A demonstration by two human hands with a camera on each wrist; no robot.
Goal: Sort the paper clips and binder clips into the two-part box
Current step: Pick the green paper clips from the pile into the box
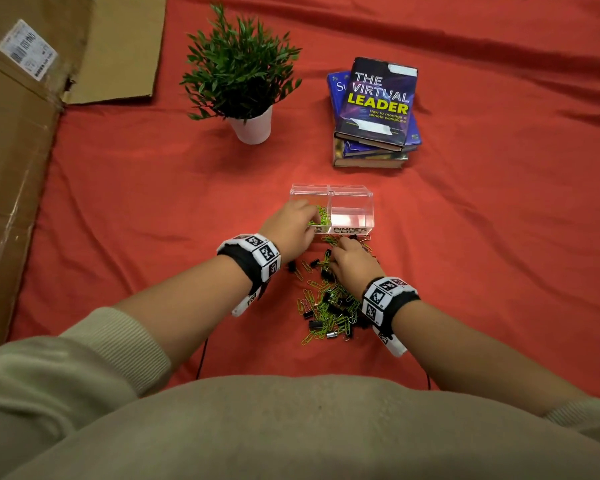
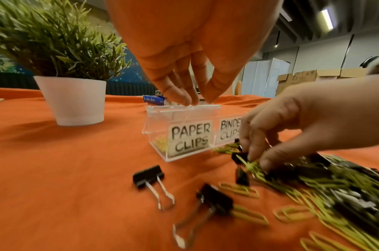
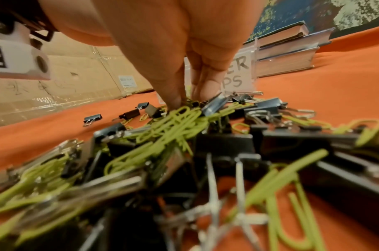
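1. The left hand (image 1: 291, 225) hovers over the PAPER CLIPS compartment of the two-part box (image 1: 352, 195), fingertips bunched; whether it holds anything I cannot tell.
2. The right hand (image 1: 352, 263) digs into the mixed pile (image 1: 326, 303), thumb and fingers closing on green paper clips (image 3: 180, 118); hold unconfirmed.
3. Advice: separate paper clips from tangled binder clips (image 2: 148, 175) before lifting; release low inside the labelled half.
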